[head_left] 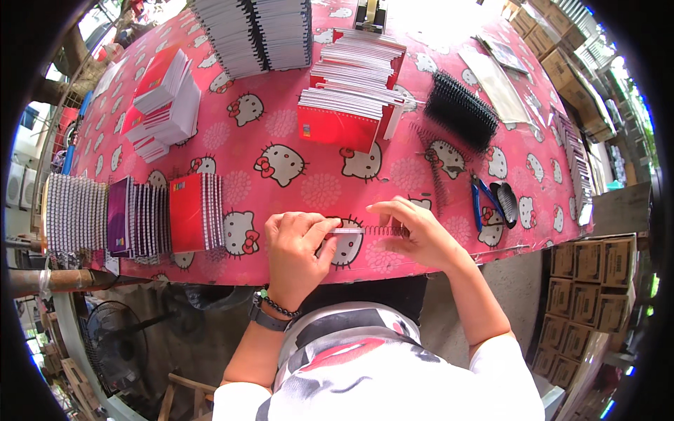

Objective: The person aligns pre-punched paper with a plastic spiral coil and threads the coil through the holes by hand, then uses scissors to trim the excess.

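My left hand [298,242] is closed on a thin notebook [349,230], held edge-up near the front of the table so that its narrow edge shows. From the notebook's right end a dark spiral binding coil [382,230] runs into my right hand [419,233]. The fingers and thumb of that hand curve around the coil, its end hidden against the palm. To the right lie pliers with blue handles [477,203] and a black oval object [504,203] against them. A loose dark coil [439,182] rests beyond my right hand.
Spiral-bound notebooks [196,212] stand in a row at left. Red-covered booklets [340,126] and loose booklets [165,105] lie farther back, near tall bound stacks [253,35]. A bundle of black coils [461,110] sits at right. Cardboard boxes [586,281] stand beside the table.
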The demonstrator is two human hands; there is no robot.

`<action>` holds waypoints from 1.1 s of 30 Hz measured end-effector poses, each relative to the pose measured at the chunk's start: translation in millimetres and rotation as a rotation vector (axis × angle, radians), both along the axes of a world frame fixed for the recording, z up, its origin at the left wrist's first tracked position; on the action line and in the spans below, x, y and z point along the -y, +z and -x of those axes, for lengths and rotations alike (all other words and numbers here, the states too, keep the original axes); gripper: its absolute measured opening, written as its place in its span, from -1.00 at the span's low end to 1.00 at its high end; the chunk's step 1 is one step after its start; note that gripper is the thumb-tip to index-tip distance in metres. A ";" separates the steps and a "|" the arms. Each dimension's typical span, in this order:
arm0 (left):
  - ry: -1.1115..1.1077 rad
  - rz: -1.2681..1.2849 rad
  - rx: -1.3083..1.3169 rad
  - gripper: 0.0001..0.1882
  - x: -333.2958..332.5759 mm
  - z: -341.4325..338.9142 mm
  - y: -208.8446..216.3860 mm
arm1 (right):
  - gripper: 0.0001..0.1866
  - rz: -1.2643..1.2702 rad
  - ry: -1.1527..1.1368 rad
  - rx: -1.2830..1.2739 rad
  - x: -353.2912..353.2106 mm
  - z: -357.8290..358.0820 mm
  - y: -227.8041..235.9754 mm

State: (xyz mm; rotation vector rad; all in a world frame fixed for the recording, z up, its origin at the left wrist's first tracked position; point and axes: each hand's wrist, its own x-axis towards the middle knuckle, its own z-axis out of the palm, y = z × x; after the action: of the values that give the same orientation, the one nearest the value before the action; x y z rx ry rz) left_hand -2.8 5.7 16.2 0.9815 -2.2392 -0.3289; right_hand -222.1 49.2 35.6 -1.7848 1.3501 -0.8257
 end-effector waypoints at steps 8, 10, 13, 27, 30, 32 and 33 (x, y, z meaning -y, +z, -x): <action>-0.049 -0.032 0.074 -0.80 -8.6 11.0 -5.6 | -0.63 0.106 -0.076 -0.031 -2.2 12.7 -9.3; -0.057 -0.041 0.088 -0.78 -9.6 12.1 -3.6 | -0.67 0.103 -0.500 -0.040 -11.1 61.3 1.4; -0.113 -0.062 0.042 -0.80 -10.4 18.8 1.4 | -0.76 0.288 -0.869 -0.446 -42.3 168.1 -7.2; -0.189 -0.029 0.069 -0.76 0.1 8.0 -5.5 | -0.82 0.142 -1.128 -0.182 -54.3 202.6 -53.8; -0.184 0.004 0.129 -0.74 -0.4 8.4 -8.7 | -0.78 0.033 -1.119 -0.387 -61.7 198.4 -77.6; -0.220 -0.024 0.131 -0.76 -1.6 9.9 -4.8 | -0.82 0.090 -1.160 -0.678 -65.0 189.2 -57.7; -0.203 -0.040 0.072 -0.79 -3.1 12.7 5.0 | -0.79 0.180 -1.111 -0.594 -62.3 182.9 -53.1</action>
State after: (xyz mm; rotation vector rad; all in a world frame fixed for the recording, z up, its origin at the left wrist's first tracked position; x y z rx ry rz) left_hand -15.5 8.7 21.2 0.7982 -2.4128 -0.4348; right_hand -405.0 111.4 -17.5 -1.3417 2.8355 -0.9951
